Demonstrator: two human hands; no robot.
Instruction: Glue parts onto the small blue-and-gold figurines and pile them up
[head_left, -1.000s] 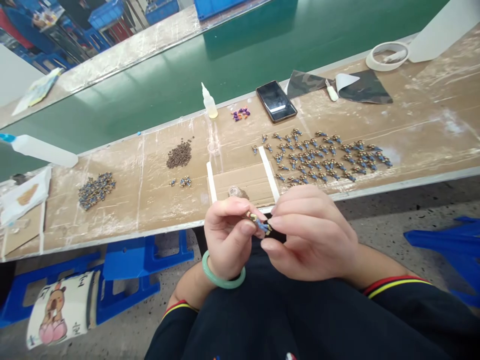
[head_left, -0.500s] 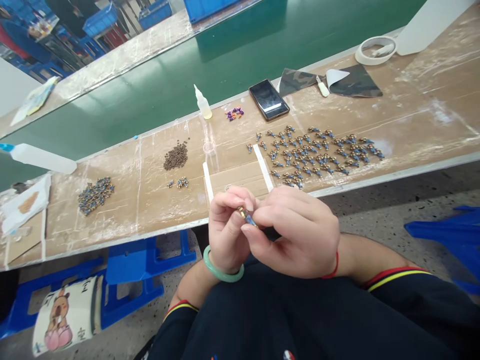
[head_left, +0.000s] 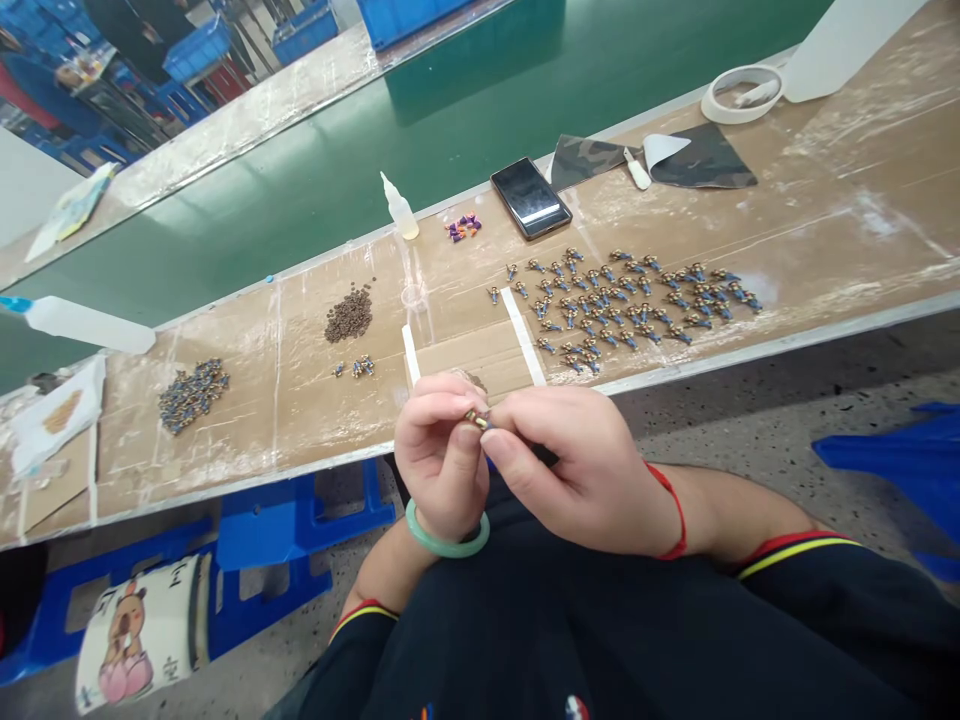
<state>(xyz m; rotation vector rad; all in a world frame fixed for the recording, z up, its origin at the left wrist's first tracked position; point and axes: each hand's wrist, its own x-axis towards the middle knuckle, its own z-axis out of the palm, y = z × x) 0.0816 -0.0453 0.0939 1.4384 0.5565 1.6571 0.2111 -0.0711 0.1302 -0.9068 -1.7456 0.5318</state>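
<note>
The small blue-and-gold piece (head_left: pixel 478 420) is held above the lap, at the near edge of the worktop (head_left: pixel 825 220), pinched from both sides. The left hand (head_left: pixel 442 470) and right hand (head_left: pixel 585 480) each close their fingers on it, tips meeting. This looks like fitting or pressing tiny parts together. A piece this small calls for a steady pinch and fine alignment.

At 1 o'clock lie rows of like figures (head_left: pixel 630 300). At 11 o'clock sits a brown bead pile (head_left: pixel 349 315), and at 10 o'clock a blue heap (head_left: pixel 191 385).

The dropper bottle (head_left: pixel 397 212) at 11 o'clock shows yellowish liquid low down. A small clear cup (head_left: pixel 412 295) stands nearer, its contents unclear. At 9 o'clock lies a large squeeze bottle (head_left: pixel 86 323).
</note>
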